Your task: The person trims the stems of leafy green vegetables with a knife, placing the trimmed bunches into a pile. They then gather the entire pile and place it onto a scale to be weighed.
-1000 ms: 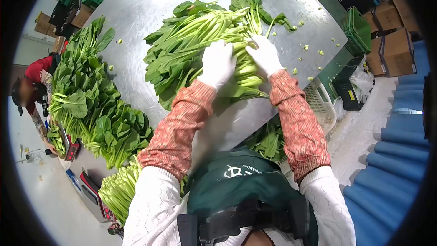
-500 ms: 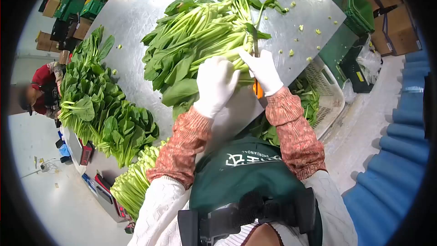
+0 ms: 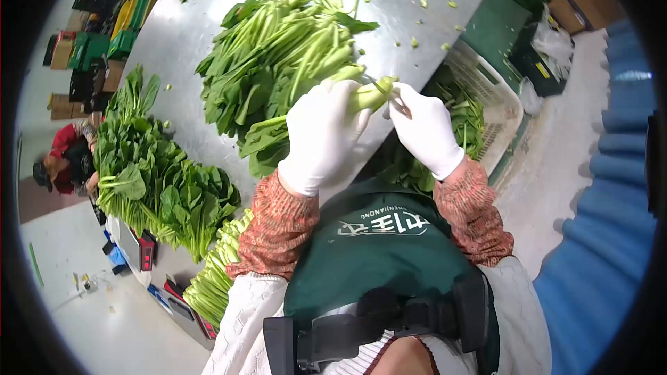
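Observation:
My left hand (image 3: 323, 132), in a white glove, is closed around a leafy green vegetable (image 3: 368, 97) with a thick pale stem. Its stem end points right and its leaves hang down to the left. My gloved right hand (image 3: 425, 128) is closed at that stem end, fingertips close against it. It grips a small knife (image 3: 376, 86), of which only a thin dark strip of blade shows across the stem; the handle is hidden. Just beyond my hands lies a heap of the same greens (image 3: 285, 55) on the metal table (image 3: 180, 35).
Stacked greens (image 3: 160, 167) lie at the left, with pale stalks (image 3: 219, 278) nearer me. A white crate (image 3: 511, 107) holding leaves stands right of the table. Trimmed bits dot the tabletop. Another person (image 3: 66, 160) stands at the far left. Blue curtain-like folds (image 3: 597, 222) hang at the right.
My left hand has taken hold of a vegetable and lifted it off the heap's near edge. The knife has turned from upright in view to the stem end. The view has shifted slightly.

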A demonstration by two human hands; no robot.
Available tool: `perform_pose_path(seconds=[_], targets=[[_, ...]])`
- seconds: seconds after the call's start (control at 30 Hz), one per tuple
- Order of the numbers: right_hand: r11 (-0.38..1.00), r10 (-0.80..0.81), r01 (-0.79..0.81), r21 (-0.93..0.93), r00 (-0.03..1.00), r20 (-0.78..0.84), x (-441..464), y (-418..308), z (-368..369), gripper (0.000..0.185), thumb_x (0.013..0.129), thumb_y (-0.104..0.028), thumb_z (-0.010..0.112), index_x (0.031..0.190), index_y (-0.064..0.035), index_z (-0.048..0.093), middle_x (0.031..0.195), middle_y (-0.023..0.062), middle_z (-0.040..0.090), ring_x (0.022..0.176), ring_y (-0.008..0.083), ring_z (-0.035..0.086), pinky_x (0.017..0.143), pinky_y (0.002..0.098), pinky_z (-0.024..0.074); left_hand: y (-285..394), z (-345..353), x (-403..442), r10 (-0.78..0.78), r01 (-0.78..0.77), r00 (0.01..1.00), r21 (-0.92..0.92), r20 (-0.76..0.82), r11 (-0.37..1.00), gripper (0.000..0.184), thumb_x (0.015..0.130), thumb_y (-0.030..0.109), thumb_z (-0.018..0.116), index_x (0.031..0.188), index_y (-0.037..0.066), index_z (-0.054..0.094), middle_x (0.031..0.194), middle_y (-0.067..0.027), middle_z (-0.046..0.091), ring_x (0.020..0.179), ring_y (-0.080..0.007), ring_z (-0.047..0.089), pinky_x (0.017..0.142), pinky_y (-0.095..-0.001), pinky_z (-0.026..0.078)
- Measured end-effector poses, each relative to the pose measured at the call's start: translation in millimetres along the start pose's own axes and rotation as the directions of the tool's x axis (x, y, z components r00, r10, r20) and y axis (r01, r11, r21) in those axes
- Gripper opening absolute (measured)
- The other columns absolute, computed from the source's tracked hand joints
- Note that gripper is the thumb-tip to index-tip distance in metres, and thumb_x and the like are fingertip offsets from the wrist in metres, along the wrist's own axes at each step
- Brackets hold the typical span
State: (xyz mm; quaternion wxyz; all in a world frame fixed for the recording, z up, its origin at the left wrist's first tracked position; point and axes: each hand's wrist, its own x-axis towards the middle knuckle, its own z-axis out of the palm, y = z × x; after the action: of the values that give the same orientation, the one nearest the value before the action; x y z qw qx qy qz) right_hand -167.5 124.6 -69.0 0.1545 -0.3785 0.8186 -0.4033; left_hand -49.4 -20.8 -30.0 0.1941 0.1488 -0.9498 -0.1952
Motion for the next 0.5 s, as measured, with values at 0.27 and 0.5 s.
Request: perform_pose_path(seconds=[0.27,0.5], targets=[[0.744,0.458,-0.426,0.514,0.886,0.071,-32.6,69.9,-7.1,0.029,0.1,-0.017,0.053,0.12,0.0005,0.065,0.074,0.0043,0.071,0.049,0.0027,0.049,0.044,0.02,0.035,22.8,-61.2,0.1,-0.189,0.455,0.89,-0.802,0.414,0.387,0.034,0.1,0.018,0.053,0.122,-0.006,0.059,0.095,-0.0088,0.069,0.083,-0.0141,0.065,0.079,-0.029,0.052],[0.577,-0.142,-0.162,0.801,0.945,0.294,-7.0,-23.9,-43.4,0.034,0.093,-0.012,0.071,0.124,-0.0014,0.065,0.104,0.0021,0.069,0.074,0.004,0.055,0.067,0.0202,0.0438,13.0,-38.0,3.8,0.099,0.628,0.733,-0.726,0.672,0.281,0.036,0.104,0.027,0.051,0.123,-0.002,0.058,0.094,-0.0057,0.066,0.082,-0.0106,0.062,0.073,-0.0245,0.05]])
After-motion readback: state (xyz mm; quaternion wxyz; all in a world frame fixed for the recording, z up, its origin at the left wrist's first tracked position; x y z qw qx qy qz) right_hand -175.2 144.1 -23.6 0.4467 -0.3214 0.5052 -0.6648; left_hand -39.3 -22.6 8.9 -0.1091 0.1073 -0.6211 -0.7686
